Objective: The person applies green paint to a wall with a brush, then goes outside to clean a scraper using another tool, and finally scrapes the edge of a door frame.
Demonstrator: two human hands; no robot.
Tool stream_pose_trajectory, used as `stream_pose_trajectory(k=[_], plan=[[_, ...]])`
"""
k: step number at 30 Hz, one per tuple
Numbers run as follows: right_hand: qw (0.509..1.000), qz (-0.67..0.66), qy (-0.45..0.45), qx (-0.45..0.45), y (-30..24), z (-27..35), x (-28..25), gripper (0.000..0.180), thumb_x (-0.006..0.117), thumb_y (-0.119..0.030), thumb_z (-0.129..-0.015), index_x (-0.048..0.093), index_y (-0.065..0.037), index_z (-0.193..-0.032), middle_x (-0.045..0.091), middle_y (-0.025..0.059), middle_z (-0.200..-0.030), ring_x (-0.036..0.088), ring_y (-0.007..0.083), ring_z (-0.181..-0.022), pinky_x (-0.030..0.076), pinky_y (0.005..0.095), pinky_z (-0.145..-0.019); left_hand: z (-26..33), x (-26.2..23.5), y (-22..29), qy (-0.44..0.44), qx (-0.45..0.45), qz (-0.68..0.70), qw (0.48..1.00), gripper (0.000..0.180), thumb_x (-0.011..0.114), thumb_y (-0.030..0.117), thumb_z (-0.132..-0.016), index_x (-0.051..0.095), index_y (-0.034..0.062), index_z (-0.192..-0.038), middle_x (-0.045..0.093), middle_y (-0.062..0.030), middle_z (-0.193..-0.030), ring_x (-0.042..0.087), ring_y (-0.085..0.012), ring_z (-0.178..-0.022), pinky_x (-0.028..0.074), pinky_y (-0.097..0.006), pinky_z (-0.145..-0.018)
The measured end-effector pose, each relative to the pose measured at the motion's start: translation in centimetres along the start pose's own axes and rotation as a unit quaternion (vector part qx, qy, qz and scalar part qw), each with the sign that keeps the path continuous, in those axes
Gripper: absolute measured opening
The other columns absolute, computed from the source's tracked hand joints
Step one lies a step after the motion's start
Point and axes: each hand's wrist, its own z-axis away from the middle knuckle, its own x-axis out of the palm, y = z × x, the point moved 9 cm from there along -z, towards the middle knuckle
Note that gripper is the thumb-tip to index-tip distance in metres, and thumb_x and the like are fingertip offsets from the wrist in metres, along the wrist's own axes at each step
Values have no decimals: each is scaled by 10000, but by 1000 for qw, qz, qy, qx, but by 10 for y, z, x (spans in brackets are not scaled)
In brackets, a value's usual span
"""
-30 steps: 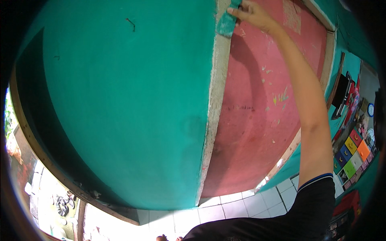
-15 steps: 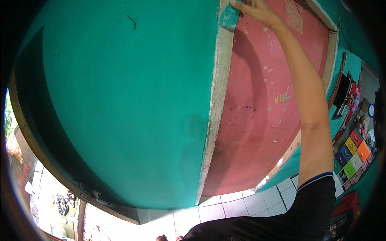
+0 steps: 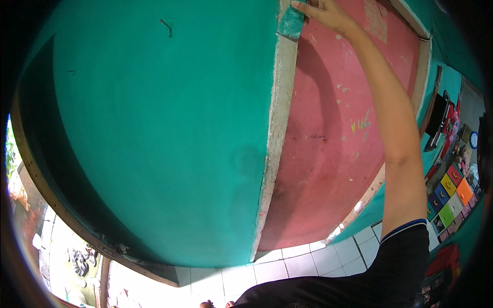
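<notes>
My right arm reaches up past the pink door (image 3: 318,179) to the top of the view. There my right hand (image 3: 326,14) is closed on a flat green piece (image 3: 291,24), with the thumb stretched along its upper side. Whether that piece is a cloth or a sheet of sandpaper I cannot tell. It lies against the pale, bare door frame (image 3: 275,133), close to the corner of the green wall (image 3: 164,133). The fingertips are partly hidden behind the frame's edge. My left hand is out of view.
A bent nail (image 3: 166,28) sticks out of the green wall. White floor tiles (image 3: 300,265) run below. At the right stands a unit of colourful drawers (image 3: 448,192), and a wall clock (image 3: 474,139) hangs above it. Shoes (image 3: 79,262) lie outside, lower left.
The green piece has shifted slightly on the frame, and its lower edge now lies more level. My right hand has moved a little to the left with it.
</notes>
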Motion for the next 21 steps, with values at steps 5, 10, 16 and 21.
stream_pose_trajectory(k=[5,10,16,21], plan=[[999,-22,29,22,8,6,-1,285,625,-235,-951,606,-40,-1158,628,-10,-947,586,102,-822,501,287,-709,-2,5,3,-6,-1,0,1000,418,485,417,-970,590,30,-852,620,-81,-715,636,-197,-569,464,-344,-414],[999,-29,23,37,0,6,6,294,634,-215,-946,602,-45,-1184,628,-4,-1016,579,111,-897,496,286,-757,-1,-1,1,-2,-5,2,1000,416,483,412,-972,591,27,-858,624,-82,-721,637,-195,-572,465,-341,-416],[999,15,-4,45,8,1,-3,303,636,-232,-945,602,-56,-1189,626,-10,-1022,577,101,-869,496,276,-721,-3,0,3,-4,-4,-3,1000,413,480,406,-974,593,23,-865,628,-84,-728,639,-194,-575,466,-338,-418],[999,-10,15,36,7,3,4,321,634,-281,-944,605,-61,-1176,632,-10,-966,581,95,-833,491,271,-689,-5,-2,4,-4,-4,-1,1000,411,478,401,-975,594,20,-872,632,-85,-734,641,-193,-578,467,-336,-420]])
